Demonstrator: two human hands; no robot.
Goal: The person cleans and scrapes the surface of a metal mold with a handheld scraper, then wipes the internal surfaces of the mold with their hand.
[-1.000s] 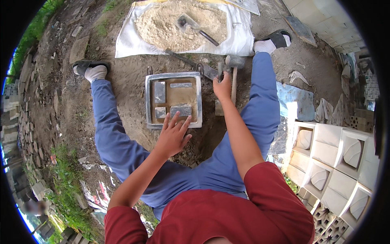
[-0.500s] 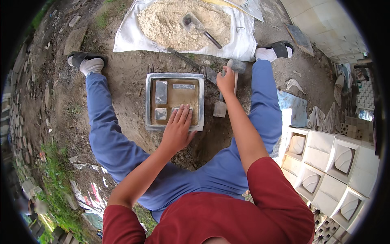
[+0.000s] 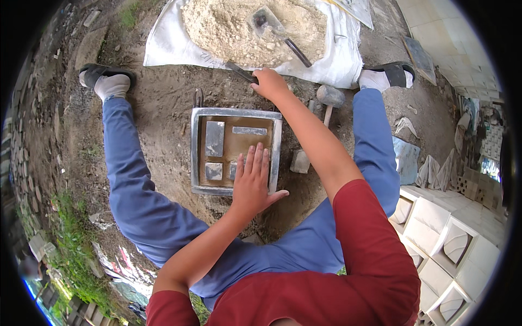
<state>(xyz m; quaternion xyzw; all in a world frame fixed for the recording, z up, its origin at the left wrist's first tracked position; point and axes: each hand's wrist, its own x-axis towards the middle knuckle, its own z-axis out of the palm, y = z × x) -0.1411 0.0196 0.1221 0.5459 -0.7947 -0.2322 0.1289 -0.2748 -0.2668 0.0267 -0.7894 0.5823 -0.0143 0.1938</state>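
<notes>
A square grey metal mould frame (image 3: pixel 193 152) lies on the dirt between my legs. Inside, on a brown surface, are a tall grey block (image 3: pixel 215 138), a thin flat bar (image 3: pixel 249 131) and a small square block (image 3: pixel 213 171). My left hand (image 3: pixel 251 179) lies flat over its lower right part, fingers stretched, partly covering another grey block (image 3: pixel 233 170); its thumb crosses the right rim. Beyond the frame, my right hand (image 3: pixel 271 86) has its fingers closed on a long dark flat tool (image 3: pixel 240 71). My hand and forearm hide that tool's other end.
A rubber-headed mallet (image 3: pixel 330 96) and a small square-ended tool (image 3: pixel 299 161) lie right of the frame, partly behind my forearm. Ahead, a white sack (image 3: pixel 168 46) bears pale powder (image 3: pixel 217 32) and a scoop (image 3: pixel 267 23). Pale hollow blocks (image 3: pixel 454 242) are stacked at right.
My right hand has left the tools beside the mallet and moved forward and left onto the long dark tool. My left hand stays flat over the frame, its thumb now spread outward.
</notes>
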